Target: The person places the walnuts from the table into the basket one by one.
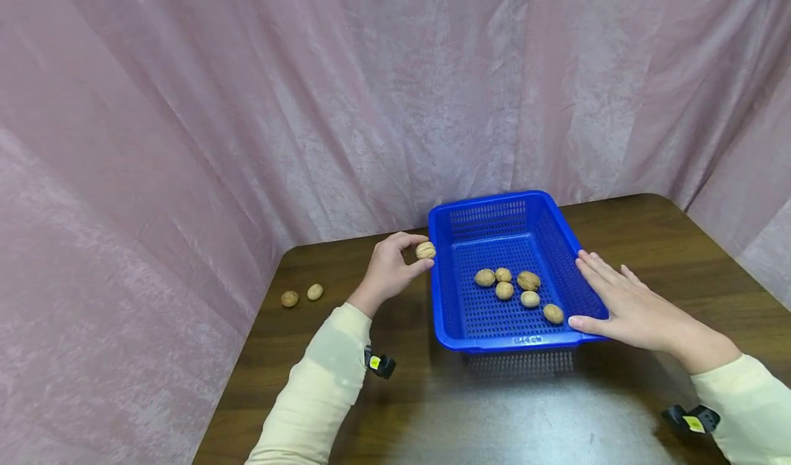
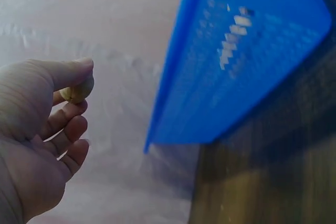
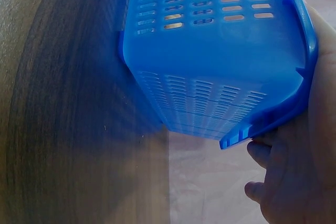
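Observation:
A blue perforated basket (image 1: pixel 445 293) stands on the dark wooden table, with several walnuts (image 1: pixel 504 289) lying inside it. My left hand (image 1: pixel 391 267) pinches one walnut (image 1: pixel 425 250) between thumb and fingers just beside the basket's left rim; the same walnut (image 2: pixel 77 91) shows at the fingertips in the left wrist view. My right hand (image 1: pixel 624 303) lies with straight fingers along the basket's right rim, thumb at its near right corner. The right wrist view shows the basket wall (image 3: pixel 210 51) close up with that hand (image 3: pixel 294 182) under the rim.
Two loose walnuts (image 1: pixel 301 295) lie on the table near its far left corner. A pink curtain (image 1: pixel 247 108) hangs behind and to both sides. The table (image 1: pixel 525 417) has bare wood in front of the basket.

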Available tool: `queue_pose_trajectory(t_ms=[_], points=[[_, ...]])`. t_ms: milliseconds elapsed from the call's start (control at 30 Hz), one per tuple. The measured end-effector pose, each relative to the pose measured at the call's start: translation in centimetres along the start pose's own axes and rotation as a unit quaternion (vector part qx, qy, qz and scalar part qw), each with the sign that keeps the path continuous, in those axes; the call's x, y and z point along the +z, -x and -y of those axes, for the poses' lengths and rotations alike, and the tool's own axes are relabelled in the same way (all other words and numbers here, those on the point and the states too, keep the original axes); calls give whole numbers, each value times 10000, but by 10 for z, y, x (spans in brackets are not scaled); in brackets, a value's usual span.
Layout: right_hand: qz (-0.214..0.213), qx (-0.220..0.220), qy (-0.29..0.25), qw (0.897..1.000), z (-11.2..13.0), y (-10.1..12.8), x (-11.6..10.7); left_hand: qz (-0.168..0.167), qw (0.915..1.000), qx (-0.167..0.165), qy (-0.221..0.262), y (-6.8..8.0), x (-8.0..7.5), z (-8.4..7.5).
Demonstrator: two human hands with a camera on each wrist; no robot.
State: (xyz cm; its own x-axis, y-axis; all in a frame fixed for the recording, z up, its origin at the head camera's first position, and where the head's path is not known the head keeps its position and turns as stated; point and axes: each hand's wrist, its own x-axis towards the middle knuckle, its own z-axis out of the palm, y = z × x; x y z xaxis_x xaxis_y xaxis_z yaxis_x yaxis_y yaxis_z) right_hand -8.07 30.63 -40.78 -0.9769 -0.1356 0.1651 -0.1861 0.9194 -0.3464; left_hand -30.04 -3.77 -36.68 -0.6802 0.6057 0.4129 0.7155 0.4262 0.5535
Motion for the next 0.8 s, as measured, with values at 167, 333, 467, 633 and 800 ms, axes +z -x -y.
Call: queue_pose_trajectory(t_ms=[167, 333, 467, 633, 800], points=[[36, 5, -19, 10000, 0, 0, 0, 323, 9991, 190, 179, -5, 3, -24], [33, 17, -3, 10000, 0, -1, -1, 508, 9984, 223, 131, -20, 9, -41], [66, 36, -16, 10000, -1, -2, -2, 559, 9982, 171, 136, -37, 18, -50], [47, 69, -23, 10000, -1, 0, -2, 619, 9979, 127, 144, -61, 33, -57], [13, 110, -26, 9999, 0, 1, -3, 767, 9969, -125, 85, -83, 49, -60]])
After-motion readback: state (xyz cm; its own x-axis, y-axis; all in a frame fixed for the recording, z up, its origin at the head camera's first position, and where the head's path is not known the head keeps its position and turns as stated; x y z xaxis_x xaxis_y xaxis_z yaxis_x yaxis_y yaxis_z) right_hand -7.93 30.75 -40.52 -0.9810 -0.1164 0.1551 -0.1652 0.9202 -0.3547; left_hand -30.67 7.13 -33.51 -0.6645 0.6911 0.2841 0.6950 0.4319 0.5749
